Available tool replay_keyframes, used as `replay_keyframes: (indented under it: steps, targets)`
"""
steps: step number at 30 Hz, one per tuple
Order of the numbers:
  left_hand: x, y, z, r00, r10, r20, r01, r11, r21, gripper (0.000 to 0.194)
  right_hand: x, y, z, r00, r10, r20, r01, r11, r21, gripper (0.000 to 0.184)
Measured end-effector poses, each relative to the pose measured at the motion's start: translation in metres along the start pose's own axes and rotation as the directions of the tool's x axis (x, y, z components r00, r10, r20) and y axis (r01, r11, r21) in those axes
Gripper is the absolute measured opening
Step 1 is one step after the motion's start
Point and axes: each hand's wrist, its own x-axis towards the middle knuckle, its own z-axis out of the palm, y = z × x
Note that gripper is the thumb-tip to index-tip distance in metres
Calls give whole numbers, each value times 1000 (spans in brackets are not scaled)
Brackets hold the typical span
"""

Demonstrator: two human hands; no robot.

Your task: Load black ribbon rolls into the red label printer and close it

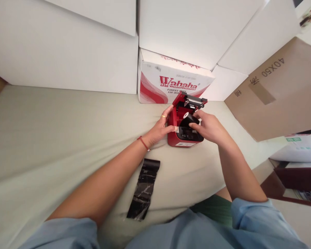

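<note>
A small red printer [172, 140] stands on the pale cloth with its lid [190, 101] raised. Along its left side rests my left hand [162, 128], thumb over the front rim and fingers against the side wall. My right hand [208, 126] pinches a black ribbon roll [188, 120] with a white core end, tilted inside the printer's open body. Part of the roll is hidden behind the right fingers. Nearer to me, a strip of creased black ribbon [144, 190] lies on the cloth below my left forearm.
Behind the printer is a white and red Wahaha water carton [155, 83], with large white boxes [93, 52] stacked around it. A brown cardboard box [282, 93] leans at the right. Beyond it are a white bag [298, 147] and a dark red shelf [295, 180].
</note>
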Motion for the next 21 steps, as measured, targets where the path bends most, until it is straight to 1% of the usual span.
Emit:
replay_keyframes:
  steps: [2, 4, 5, 6, 8, 9, 11, 12, 13, 14, 15, 17, 18, 19, 21]
  targets:
    - [0, 0, 0, 1000, -14, -6, 14, 1000, -7, 114, -30, 14, -15, 999, -41, -23, 45, 971, 237, 23]
    - [0, -1, -1, 1000, -15, -9, 15, 1000, -3, 112, -60, 30, -30, 992, -128, -16, 122, 895, 429, 27]
    - [0, -3, -2, 1000, -9, -6, 9, 1000, 2, 111, -74, 38, -35, 986, -169, 4, 145, 856, 496, 31]
    - [1, -4, -4, 1000, 1, 0, -1, 1000, 8, 110, -85, 45, -38, 979, -201, 40, 147, 826, 544, 34]
    - [2, -7, -6, 1000, 26, 18, -26, 999, 25, 111, -100, 57, -34, 955, -245, 168, 103, 804, 586, 39]
    - [3, -9, -7, 999, 37, 25, -38, 999, 36, 110, -104, 61, -27, 933, -263, 244, 74, 807, 586, 39]
    - [4, -11, -9, 998, 51, 35, -52, 997, 55, 110, -105, 64, -6, 875, -301, 379, 39, 824, 566, 36]
    - [5, -12, -10, 998, 53, 37, -55, 997, 60, 110, -103, 63, 7, 847, -319, 424, 39, 835, 550, 31]
    - [5, -13, -10, 998, 53, 38, -55, 996, 63, 110, -101, 61, 21, 832, -330, 445, 56, 848, 526, 26]
    - [5, -13, -11, 998, 54, 36, -56, 996, 63, 110, -99, 57, 34, 837, -329, 438, 84, 867, 491, 20]
    - [5, -14, -11, 998, 57, 35, -59, 996, 63, 110, -97, 51, 47, 859, -316, 402, 118, 888, 444, 17]
    - [4, -13, -11, 997, 64, 31, -66, 996, 66, 109, -95, 36, 68, 923, -279, 266, 181, 923, 338, 19]
    - [4, -13, -11, 997, 67, 29, -69, 995, 69, 109, -95, 27, 76, 941, -276, 197, 209, 930, 302, 20]
    - [4, -12, -10, 997, 67, 29, -69, 995, 73, 109, -95, 16, 83, 945, -289, 153, 238, 929, 284, 21]
    - [3, -10, -10, 997, 65, 32, -68, 995, 77, 109, -94, -9, 94, 929, -343, 140, 297, 915, 272, 23]
